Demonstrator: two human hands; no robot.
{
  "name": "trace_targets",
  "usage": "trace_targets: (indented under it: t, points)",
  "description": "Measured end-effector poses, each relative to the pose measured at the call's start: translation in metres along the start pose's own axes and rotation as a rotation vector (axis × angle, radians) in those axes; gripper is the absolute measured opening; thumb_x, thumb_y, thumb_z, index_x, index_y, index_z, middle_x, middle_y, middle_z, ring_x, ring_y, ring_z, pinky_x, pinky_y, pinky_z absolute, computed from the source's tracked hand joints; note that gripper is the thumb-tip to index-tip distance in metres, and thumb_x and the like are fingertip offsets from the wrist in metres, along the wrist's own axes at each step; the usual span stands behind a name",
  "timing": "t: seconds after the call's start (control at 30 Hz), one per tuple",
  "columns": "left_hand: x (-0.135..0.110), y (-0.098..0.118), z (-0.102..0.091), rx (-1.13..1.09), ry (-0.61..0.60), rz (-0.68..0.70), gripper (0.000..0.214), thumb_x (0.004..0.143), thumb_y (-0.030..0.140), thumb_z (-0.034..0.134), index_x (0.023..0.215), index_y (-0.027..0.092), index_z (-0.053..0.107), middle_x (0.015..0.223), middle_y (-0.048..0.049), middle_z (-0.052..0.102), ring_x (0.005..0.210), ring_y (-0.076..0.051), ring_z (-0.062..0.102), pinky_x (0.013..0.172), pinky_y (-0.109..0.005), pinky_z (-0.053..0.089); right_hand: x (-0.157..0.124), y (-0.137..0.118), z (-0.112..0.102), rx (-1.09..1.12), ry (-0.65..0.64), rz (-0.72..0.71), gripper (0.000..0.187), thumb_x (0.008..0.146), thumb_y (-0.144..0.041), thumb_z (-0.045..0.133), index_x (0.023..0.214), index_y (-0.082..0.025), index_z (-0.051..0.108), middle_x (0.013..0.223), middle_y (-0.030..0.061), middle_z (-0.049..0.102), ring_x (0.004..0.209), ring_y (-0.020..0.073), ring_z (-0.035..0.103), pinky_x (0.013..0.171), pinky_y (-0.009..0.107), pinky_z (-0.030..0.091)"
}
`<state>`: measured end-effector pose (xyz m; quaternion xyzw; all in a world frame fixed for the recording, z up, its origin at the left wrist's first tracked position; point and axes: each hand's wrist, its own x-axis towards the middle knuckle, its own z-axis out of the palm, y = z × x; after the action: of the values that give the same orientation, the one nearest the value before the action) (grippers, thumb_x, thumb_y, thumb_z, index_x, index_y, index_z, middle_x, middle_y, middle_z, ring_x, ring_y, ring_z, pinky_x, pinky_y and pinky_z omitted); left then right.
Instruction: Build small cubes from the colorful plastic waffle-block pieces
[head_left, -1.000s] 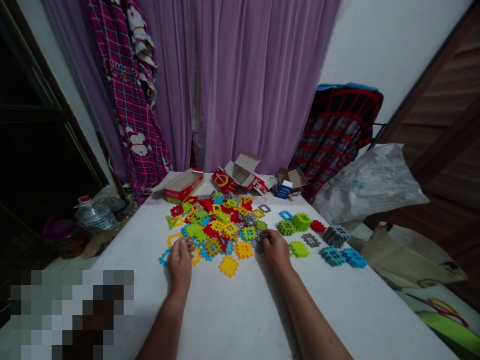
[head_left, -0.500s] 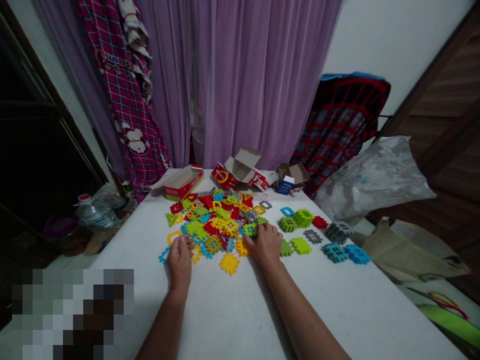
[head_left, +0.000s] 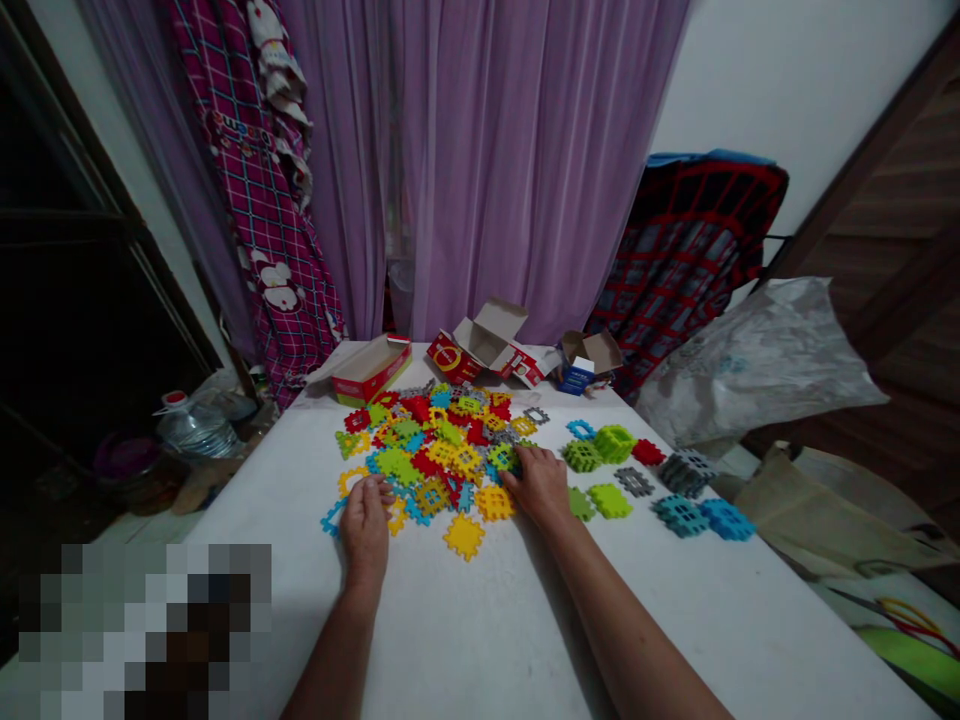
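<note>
A heap of flat toothed plastic tiles in red, yellow, green, blue and grey lies on the white table. My left hand rests at the heap's near left edge, fingers curled onto the tiles. My right hand lies at the heap's right edge, fingertips pressed on a green tile; whether they grip it is unclear. A loose yellow tile lies between my hands. To the right stand assembled cubes: green, grey and blue.
Opened cardboard boxes lie at the table's far edge before a purple curtain. A large plastic bag sits at the right. A water bottle stands left of the table. A blurred patch covers the lower left corner.
My right hand slid left from the grey tiles into the heap's right edge, onto a green tile. My left hand stayed in place. The camera shifted slightly.
</note>
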<state>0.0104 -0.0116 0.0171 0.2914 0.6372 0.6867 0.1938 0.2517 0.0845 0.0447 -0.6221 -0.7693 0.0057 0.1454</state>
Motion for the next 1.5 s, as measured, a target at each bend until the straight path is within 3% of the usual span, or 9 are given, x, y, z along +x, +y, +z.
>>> trace_targets:
  t: [0.1,0.3,0.67,0.87,1.0,1.17,1.33,1.5]
  points:
    - [0.000,-0.001,0.000,-0.005,0.007,0.005,0.048,0.080,0.065,0.050,0.087,0.019,0.064,0.074,-0.0049,0.069,0.060,-0.016,0.064,0.049,-0.025,0.047,-0.005,0.005,0.002,0.025,0.029,0.021,0.048,0.084,-0.042,0.063,0.127,-0.020,0.059,0.126,0.0113,0.063,0.116,0.0269,0.051,0.090,0.036,0.034]
    - [0.000,-0.001,0.001,-0.005,0.013,-0.008,0.050,0.079,0.066,0.050,0.087,0.019,0.064,0.074,-0.0047,0.068,0.060,-0.015,0.062,0.049,-0.024,0.048,-0.015,0.006,0.001,0.030,0.095,0.104,0.036,0.082,-0.044,0.064,0.107,-0.019,0.068,0.114,0.0110,0.065,0.110,0.0269,0.052,0.088,0.036,0.033]
    - [0.000,0.000,0.000,0.009,-0.001,-0.004,0.052,0.078,0.068,0.050,0.088,0.018,0.064,0.075,-0.0051,0.068,0.062,-0.016,0.064,0.050,-0.025,0.049,-0.015,0.002,0.004,0.041,0.089,0.087,0.031,0.082,-0.039,0.062,0.105,-0.020,0.070,0.115,0.0110,0.066,0.110,0.0271,0.051,0.084,0.036,0.033]
    - [0.001,0.000,0.000,0.008,-0.002,-0.004,0.052,0.078,0.067,0.050,0.087,0.018,0.064,0.075,-0.0051,0.068,0.061,-0.015,0.063,0.049,-0.025,0.049,-0.019,0.009,0.005,0.114,0.214,0.092,0.028,0.082,-0.039,0.063,0.099,-0.019,0.069,0.112,0.0095,0.066,0.107,0.0254,0.052,0.085,0.036,0.033]
    - [0.001,0.000,0.000,0.004,0.003,-0.015,0.052,0.077,0.068,0.051,0.088,0.019,0.064,0.075,-0.0048,0.068,0.061,-0.015,0.063,0.049,-0.025,0.048,-0.021,0.038,-0.002,0.145,0.311,0.175,0.029,0.082,-0.042,0.062,0.099,-0.020,0.069,0.109,0.0095,0.067,0.105,0.0261,0.054,0.087,0.036,0.034]
    - [0.002,-0.001,-0.001,0.003,-0.015,-0.012,0.051,0.077,0.067,0.052,0.089,0.019,0.064,0.076,-0.0048,0.068,0.062,-0.016,0.063,0.049,-0.025,0.049,-0.015,0.096,-0.023,0.061,0.409,0.348,0.037,0.082,-0.046,0.061,0.103,-0.017,0.070,0.108,0.0132,0.068,0.105,0.0288,0.055,0.086,0.038,0.036]
    - [0.003,-0.003,-0.002,0.024,-0.017,-0.002,0.053,0.077,0.068,0.052,0.088,0.019,0.064,0.076,-0.0044,0.068,0.063,-0.016,0.063,0.050,-0.025,0.049,0.003,0.139,-0.045,-0.021,0.350,0.493,0.042,0.084,-0.049,0.057,0.106,-0.017,0.072,0.109,0.0142,0.069,0.103,0.0299,0.058,0.083,0.039,0.038]
    - [0.005,-0.006,-0.003,0.062,-0.031,0.001,0.054,0.078,0.069,0.050,0.089,0.018,0.063,0.081,-0.0048,0.070,0.064,-0.016,0.064,0.052,-0.026,0.051,0.017,0.155,-0.052,-0.087,0.271,0.500,0.042,0.085,-0.049,0.057,0.107,-0.018,0.074,0.109,0.0142,0.070,0.101,0.0292,0.060,0.079,0.036,0.040]
